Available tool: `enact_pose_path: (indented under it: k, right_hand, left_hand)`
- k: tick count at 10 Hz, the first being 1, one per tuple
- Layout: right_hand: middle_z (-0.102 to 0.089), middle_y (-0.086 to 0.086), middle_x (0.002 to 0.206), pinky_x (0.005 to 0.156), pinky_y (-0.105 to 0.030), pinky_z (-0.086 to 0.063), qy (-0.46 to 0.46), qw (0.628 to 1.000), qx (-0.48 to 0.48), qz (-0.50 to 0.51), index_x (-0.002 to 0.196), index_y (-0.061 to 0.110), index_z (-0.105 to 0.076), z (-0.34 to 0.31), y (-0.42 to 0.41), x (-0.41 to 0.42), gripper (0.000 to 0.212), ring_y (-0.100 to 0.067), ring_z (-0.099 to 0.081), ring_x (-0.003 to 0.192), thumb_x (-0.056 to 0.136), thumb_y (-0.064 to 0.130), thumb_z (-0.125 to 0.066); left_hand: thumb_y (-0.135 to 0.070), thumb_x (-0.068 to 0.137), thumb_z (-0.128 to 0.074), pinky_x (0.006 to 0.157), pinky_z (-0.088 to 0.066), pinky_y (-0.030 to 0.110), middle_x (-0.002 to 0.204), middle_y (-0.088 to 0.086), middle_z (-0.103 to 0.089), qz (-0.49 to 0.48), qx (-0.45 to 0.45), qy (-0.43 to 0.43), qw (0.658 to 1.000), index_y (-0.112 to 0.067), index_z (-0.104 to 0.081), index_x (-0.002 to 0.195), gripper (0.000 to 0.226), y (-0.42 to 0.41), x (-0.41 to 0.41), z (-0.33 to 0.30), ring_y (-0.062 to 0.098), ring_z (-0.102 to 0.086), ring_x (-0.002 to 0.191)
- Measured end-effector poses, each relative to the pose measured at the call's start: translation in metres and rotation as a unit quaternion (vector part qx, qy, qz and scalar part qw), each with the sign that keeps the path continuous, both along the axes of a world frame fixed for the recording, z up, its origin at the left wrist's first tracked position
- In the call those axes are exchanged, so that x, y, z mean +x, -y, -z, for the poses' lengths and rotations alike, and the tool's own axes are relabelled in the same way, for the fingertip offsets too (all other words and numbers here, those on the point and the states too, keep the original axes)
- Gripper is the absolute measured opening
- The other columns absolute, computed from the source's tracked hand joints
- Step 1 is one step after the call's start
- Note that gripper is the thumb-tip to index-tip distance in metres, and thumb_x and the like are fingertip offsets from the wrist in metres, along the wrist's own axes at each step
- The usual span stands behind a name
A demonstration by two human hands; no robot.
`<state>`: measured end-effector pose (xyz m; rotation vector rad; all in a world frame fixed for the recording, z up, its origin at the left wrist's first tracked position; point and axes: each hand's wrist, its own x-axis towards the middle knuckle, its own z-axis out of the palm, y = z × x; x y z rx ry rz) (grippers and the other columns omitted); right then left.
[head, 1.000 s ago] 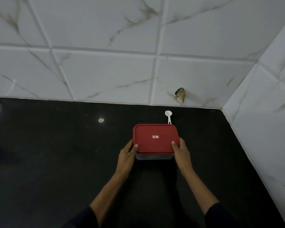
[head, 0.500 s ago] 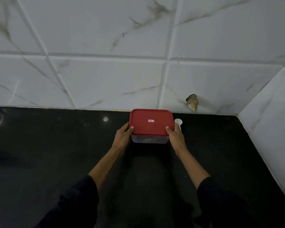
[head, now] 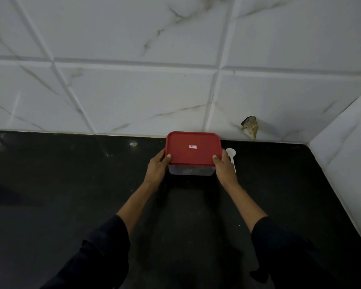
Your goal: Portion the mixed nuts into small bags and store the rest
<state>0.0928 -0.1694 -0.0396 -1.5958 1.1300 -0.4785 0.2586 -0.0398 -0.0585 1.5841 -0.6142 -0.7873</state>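
Nearest, two dark sleeves reached forward over the black desk. Beyond them, the left hand and the right hand each kept a holding grip on an end of the clear container, thumbs on its red lid. It sat close against the marbled tile wall. Just right of it lay a white spoon, with a chipped hole in the tile farther back.

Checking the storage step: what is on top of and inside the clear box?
A red lid covers the clear box, held at its sides by the left hand and right hand. The contents cannot be made out through the dim wall.
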Motion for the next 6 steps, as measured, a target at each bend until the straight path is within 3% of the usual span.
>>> enact_pose_path:
  k: [2,3,4,5,6]
  right_hand:
    - [-0.053,-0.004,0.126,0.09,-0.03,-0.04,-0.014,1.0,-0.009,-0.021,0.142,0.013,-0.034,0.002,0.0,-0.001,0.039,-0.016,-0.051,0.11,0.105,0.025,-0.032]
    - [-0.055,-0.005,0.121,0.083,-0.031,-0.04,-0.059,0.997,-0.023,-0.038,0.137,0.012,-0.036,-0.004,0.001,-0.003,0.036,-0.016,-0.053,0.102,0.104,0.028,-0.032]
    - [-0.057,-0.01,0.124,0.086,-0.038,-0.046,-0.109,0.991,-0.06,-0.056,0.133,0.01,-0.039,-0.009,0.0,-0.006,0.037,-0.022,-0.056,0.106,0.103,0.031,-0.035]
    - [-0.047,-0.019,0.138,0.102,-0.045,-0.042,-0.194,0.954,-0.214,-0.081,0.141,0.005,-0.033,-0.026,0.003,-0.01,0.048,-0.032,-0.046,0.127,0.102,0.033,-0.037]
    - [-0.021,-0.021,0.156,0.118,-0.042,-0.02,-0.215,0.904,-0.358,-0.093,0.149,-0.002,-0.018,-0.066,-0.001,-0.015,0.059,-0.031,-0.018,0.145,0.104,0.032,-0.034]
  left_hand:
    - [-0.017,0.1,-0.046,0.096,-0.049,0.028,0.118,0.002,-0.065,0.008,0.022,0.015,1.0,-0.012,-0.054,0.133,0.034,0.0,0.003,0.0,0.013,-0.062,0.108]
    - [-0.018,0.101,-0.043,0.092,-0.048,0.028,0.117,0.002,-0.063,0.013,0.061,0.049,0.997,-0.009,-0.052,0.133,0.034,0.0,-0.001,-0.01,0.016,-0.06,0.107]
    - [-0.018,0.101,-0.041,0.082,-0.044,0.027,0.115,0.006,-0.061,0.017,0.129,0.119,0.984,-0.006,-0.051,0.129,0.031,0.002,-0.006,-0.015,0.023,-0.058,0.108]
    - [-0.026,0.098,-0.048,0.1,-0.04,0.043,0.142,0.014,-0.043,0.029,0.189,0.273,0.943,-0.006,-0.035,0.141,0.049,0.006,-0.016,-0.03,0.032,-0.04,0.132]
    - [-0.036,0.099,-0.045,0.116,-0.022,0.047,0.159,0.013,-0.011,0.057,0.187,0.41,0.891,-0.007,-0.012,0.151,0.069,0.012,-0.035,-0.06,0.029,-0.009,0.147]
